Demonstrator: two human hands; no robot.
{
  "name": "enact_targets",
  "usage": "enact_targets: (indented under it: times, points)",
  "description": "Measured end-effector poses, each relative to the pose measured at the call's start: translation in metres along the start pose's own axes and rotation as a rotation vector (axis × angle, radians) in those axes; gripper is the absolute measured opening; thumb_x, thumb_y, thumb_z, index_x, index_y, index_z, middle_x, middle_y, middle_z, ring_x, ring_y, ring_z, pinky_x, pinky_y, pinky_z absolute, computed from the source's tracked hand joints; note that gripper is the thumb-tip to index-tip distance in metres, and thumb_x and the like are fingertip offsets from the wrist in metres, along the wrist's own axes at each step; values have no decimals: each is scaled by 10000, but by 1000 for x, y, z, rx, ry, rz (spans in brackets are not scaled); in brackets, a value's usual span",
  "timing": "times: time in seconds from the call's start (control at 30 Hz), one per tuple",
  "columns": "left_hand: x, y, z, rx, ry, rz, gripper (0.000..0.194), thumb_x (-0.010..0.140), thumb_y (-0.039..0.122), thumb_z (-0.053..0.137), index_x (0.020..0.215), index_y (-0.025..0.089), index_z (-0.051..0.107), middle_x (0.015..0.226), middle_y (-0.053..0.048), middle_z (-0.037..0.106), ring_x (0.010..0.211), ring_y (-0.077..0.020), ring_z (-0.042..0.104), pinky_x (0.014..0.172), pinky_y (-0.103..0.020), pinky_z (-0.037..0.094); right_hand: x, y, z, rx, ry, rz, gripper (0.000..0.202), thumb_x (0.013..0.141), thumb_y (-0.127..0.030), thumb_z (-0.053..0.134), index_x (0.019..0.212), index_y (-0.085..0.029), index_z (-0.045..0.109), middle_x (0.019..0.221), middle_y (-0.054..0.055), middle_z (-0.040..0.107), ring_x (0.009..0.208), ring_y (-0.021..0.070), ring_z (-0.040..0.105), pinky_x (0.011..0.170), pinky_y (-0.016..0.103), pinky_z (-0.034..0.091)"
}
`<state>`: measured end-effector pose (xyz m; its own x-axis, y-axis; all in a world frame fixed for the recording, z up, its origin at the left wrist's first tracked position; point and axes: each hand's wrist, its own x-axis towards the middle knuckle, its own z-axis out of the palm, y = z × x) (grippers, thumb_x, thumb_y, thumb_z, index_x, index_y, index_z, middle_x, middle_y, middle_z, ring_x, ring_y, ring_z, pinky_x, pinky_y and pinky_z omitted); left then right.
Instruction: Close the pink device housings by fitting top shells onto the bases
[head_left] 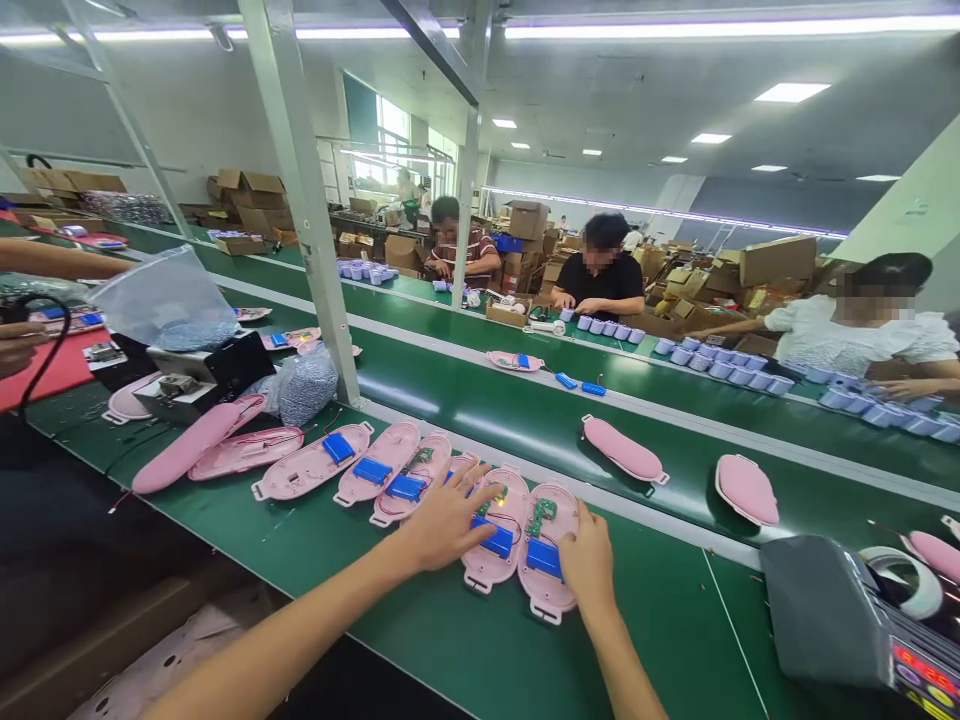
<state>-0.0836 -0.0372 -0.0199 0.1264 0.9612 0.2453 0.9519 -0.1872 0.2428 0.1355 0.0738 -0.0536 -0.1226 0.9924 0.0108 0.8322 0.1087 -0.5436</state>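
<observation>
End shell: we have a pink shell (553,590) open side up on the green table (660,610), last on the right of a row of open shells, with a blue pack (544,560) and a green board (541,515) inside; its right rim is partly hidden by our right hand.
Right hand: our right hand (589,560) is half curled, fingertips at that right rim; we cannot tell how firmly it holds, as its back hides part of the fingers.
Left hand: our left hand (448,520) is open, fingers spread over the neighbouring shell (491,575) and hiding most of the one left of it; we cannot tell which fingertips touch.
Small light: a yellow glow shows on the neighbouring shell's board, its parts too small for us to make out.
Grey machine: at lower right we see a grey machine (821,610), cut off by the picture's edge; its red display (922,668) is lit, but we cannot read the digits surely.
Brands: we can read none.
Beyond the rail: two closed shells lie apart on the green strip (480,415).
Far side: three people (600,270) sit by lilac cups (720,368).
Left edge: another person's arm (60,258) is cut off.
</observation>
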Motion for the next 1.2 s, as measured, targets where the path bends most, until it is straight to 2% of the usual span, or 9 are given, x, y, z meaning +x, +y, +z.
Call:
enact_targets:
  times: [0.1, 0.23, 0.33, 0.53, 0.67, 0.83, 1.0, 1.1, 1.2]
  points:
    - [-12, -28, -9, 92, 20, -109, 482, 1009, 431, 366, 1455, 266, 447, 1548, -107, 400, 1448, -313, 306, 1187, -570, 186, 0, 11, -4, -18, -19, -5, 630, 805, -46, 347, 1427, -45, 445, 1347, 162, 493, 1160, 257, 548, 967, 326, 436]
    - [-29, -62, -12, 151, -90, -212, 479, 1027, 405, 288, 1484, 315, 400, 1557, -79, 399, 1451, -285, 315, 1172, -544, 222, 0, 21, 2, -1, -10, -82, 596, 833, -128, 355, 1415, -70, 466, 1368, 139, 497, 1195, 264, 525, 999, 365, 435]
    - [-34, -72, -12, 194, -119, -239, 472, 1029, 386, 276, 1475, 325, 415, 1543, -74, 425, 1443, -264, 339, 1176, -518, 215, 0, 22, 9, 38, 22, -105, 602, 828, -154, 347, 1408, -43, 468, 1364, 148, 502, 1214, 282, 511, 1027, 397, 425]
    - [-37, -91, -16, 224, -52, -271, 455, 1001, 368, 350, 1436, 326, 478, 1512, -69, 469, 1398, -276, 400, 1169, -514, 221, -4, 15, 18, 110, 101, -68, 621, 798, -123, 322, 1392, -31, 482, 1337, 151, 519, 1229, 293, 498, 1055, 410, 398]
    - [-36, -104, -20, 209, -76, -286, 459, 1003, 416, 349, 1432, 324, 483, 1518, -76, 460, 1420, -313, 362, 1164, -584, 206, -3, 5, 20, 127, 100, -69, 620, 795, -118, 328, 1388, -57, 500, 1340, 135, 521, 1207, 279, 520, 1037, 387, 413]
    - [-38, -79, -10, 79, 3, -198, 577, 1004, 539, 304, 1482, 238, 425, 1600, -116, 303, 1484, -321, 234, 1188, -564, 224, -2, -9, 22, 185, 107, -25, 640, 747, -101, 368, 1362, -56, 538, 1351, 119, 522, 1211, 253, 530, 1052, 342, 416]
    - [-36, -25, 14, 18, -97, 135, 664, 947, 563, 470, 1544, 390, 236, 1646, -22, 173, 1485, -354, 227, 1189, -594, 211, -2, -13, 29, 224, 159, -79, 670, 703, -40, 361, 1337, -94, 573, 1312, 90, 565, 1198, 211, 543, 1088, 314, 400]
    - [-24, -5, 26, -10, -171, 275, 691, 936, 497, 526, 1544, 408, 210, 1637, -9, 203, 1482, -341, 245, 1197, -580, 209, -1, -5, 23, 202, 196, -70, 677, 682, -10, 365, 1318, -78, 588, 1288, 103, 578, 1200, 211, 542, 1096, 316, 401]
    - [-15, -3, 35, -26, -220, 354, 680, 916, 527, 543, 1528, 399, 277, 1607, -38, 294, 1452, -340, 321, 1183, -577, 240, -1, 5, 10, 184, 242, -20, 688, 651, 18, 364, 1283, -81, 616, 1249, 119, 591, 1187, 230, 546, 1117, 362, 386]
